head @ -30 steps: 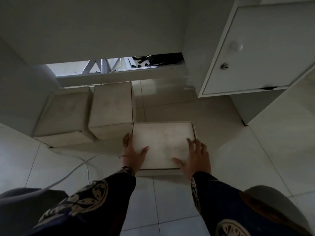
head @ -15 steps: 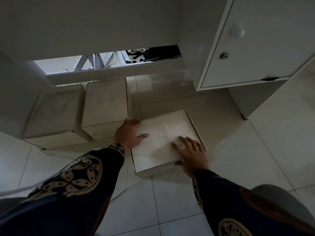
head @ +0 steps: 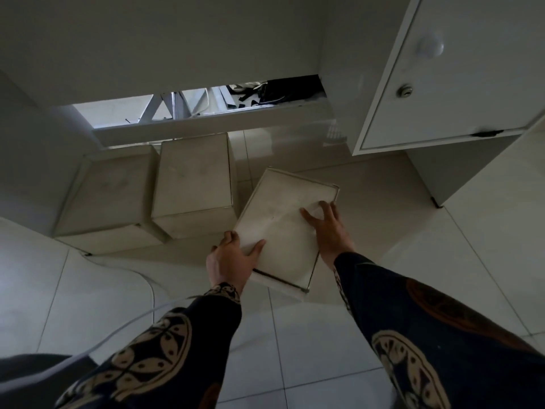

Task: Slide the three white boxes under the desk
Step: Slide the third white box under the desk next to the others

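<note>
Three white boxes lie on the tiled floor below the desk (head: 206, 39). The left box (head: 109, 190) and the middle box (head: 193, 178) sit side by side near the desk's back rail. The third box (head: 283, 211) is to their right, turned at an angle with its far end pointing up and right. My left hand (head: 231, 258) grips its near left corner, thumb on the lid. My right hand (head: 330, 228) lies flat on the lid's right side, fingers spread.
A white cabinet (head: 460, 72) with a round knob and a lock hangs at the right, its side panel reaching the floor. A white cable (head: 129, 271) runs across the tiles at the left. A dark object (head: 29, 376) fills the lower left corner.
The third box has swung from square-on to angled and moved forward and right. My left hand shifted to its near left corner; my right hand slid further up the lid.
</note>
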